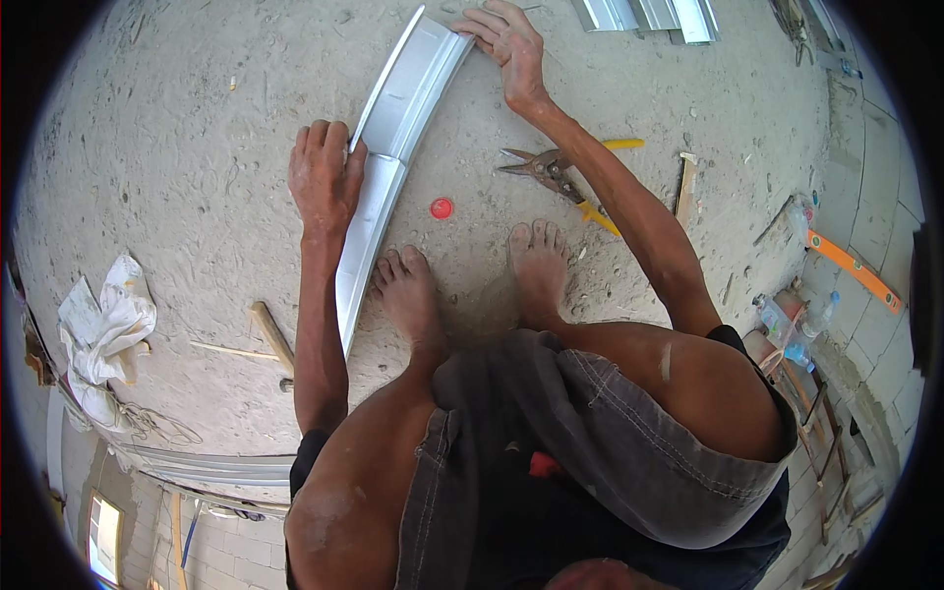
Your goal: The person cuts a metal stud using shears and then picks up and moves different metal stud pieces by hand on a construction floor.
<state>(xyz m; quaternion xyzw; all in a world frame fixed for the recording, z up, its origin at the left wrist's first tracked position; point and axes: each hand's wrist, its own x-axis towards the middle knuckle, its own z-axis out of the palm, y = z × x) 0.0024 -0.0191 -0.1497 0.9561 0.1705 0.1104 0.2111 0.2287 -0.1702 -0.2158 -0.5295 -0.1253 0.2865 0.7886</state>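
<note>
A long silver metal channel [398, 118], bent and creased across its middle, runs from between my left arm and left foot toward the top of the view. My left hand [324, 172] grips its left edge just above the crease, fingers curled. My right hand [506, 54] has its fingertips closed on the channel's far end. Below my right hand and partly beside my right forearm lie metal snips with yellow handles [556, 177] on the dusty concrete floor [216, 197]. A small red cap [441, 207] lies between the channel and the snips, just beyond my bare feet.
White sacks [108, 324], cord and a hammer [268, 334] lie at left. More metal channels [649, 15] are at the top. An orange level [854, 268], plastic bottles [816, 320] and a wood scrap [685, 187] are at right. Long strips [216, 467] lie at lower left.
</note>
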